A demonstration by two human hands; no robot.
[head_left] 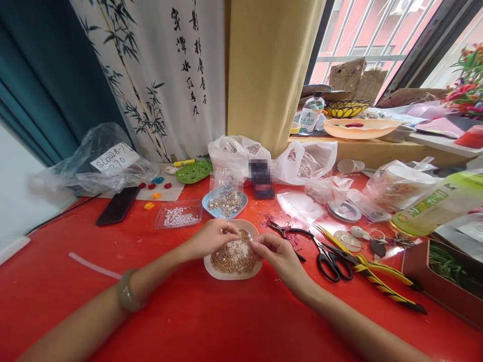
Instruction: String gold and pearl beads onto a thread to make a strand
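Both hands hover over a pale shallow dish [217, 273] holding many small gold beads [241, 262]. My left hand [214, 238] is above the dish's left rim, with its thumb and forefinger pinched together. My right hand [278, 255] is at the dish's right rim, also in a pinch. A tiny pale spot shows at its fingertips, too small to name. Just behind stands a blue dish [206, 202] with mixed gold and pearly beads. To its left is a clear plastic box [160, 221] of pearl-like beads.
On the right lie fine pliers [281, 229], black-handled scissors [332, 261] and large yellow-black pliers [377, 274]. A green-capped bottle [433, 206] and a box [418, 264] stand farther right. At left are a phone [117, 205] and a plastic strip [94, 266]. Plastic bags [307, 161] line the back.
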